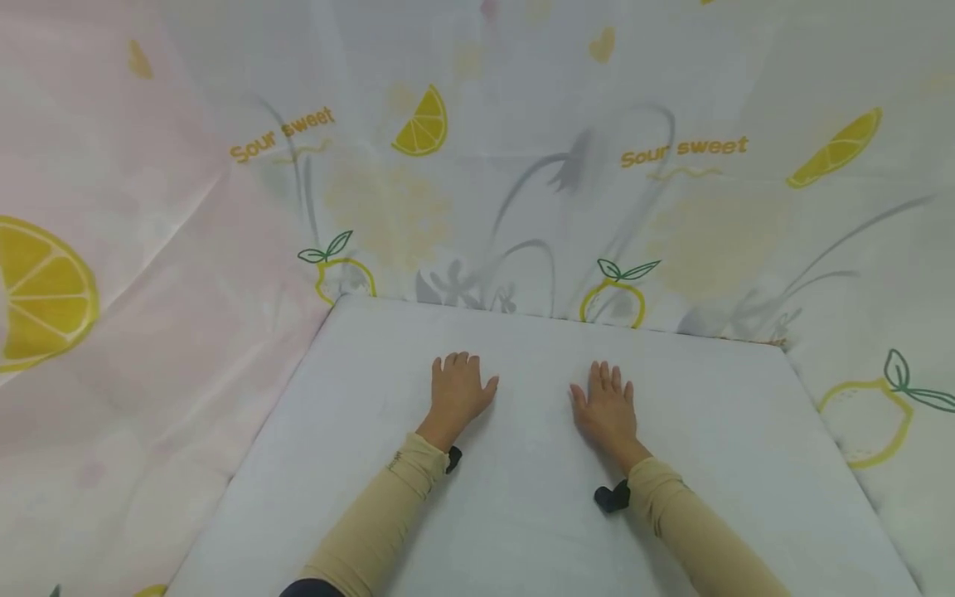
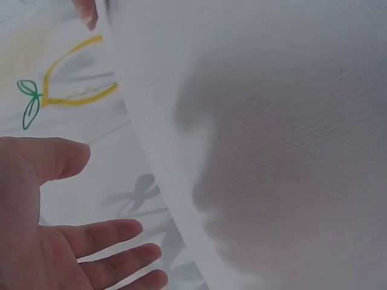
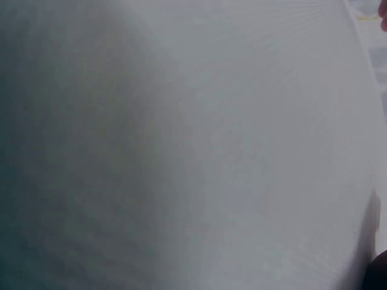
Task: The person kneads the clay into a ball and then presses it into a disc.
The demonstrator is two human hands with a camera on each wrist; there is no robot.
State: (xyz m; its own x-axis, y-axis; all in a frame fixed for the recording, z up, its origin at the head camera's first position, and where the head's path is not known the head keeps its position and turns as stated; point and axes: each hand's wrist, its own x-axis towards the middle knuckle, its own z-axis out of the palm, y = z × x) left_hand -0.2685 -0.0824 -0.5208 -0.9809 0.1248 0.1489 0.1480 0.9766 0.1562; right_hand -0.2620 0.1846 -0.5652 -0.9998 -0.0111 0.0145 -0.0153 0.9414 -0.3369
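My left hand [image 1: 457,391] is held over the left-middle part of the white table [image 1: 522,531], palm down, with fingers extended and the thumb apart. To the right, my right hand [image 1: 608,414] also faces palm down over the table, its fingers straight and pointing at the far edge. Neither hand holds anything. In the left wrist view the left hand [image 2: 78,241] shows its palm side and spread fingers, with a soft shadow on the white surface beside it. Only a dark sliver of the right hand [image 3: 378,272] shows in the right wrist view.
Behind the table hangs a pale curtain [image 1: 507,199] printed with lemons and the words "Sour sweet"; it continues along the left and right sides. A black wrist strap piece [image 1: 613,497] sits at the right sleeve [image 1: 694,522], and another dark piece [image 1: 453,458] at the left sleeve [image 1: 380,514].
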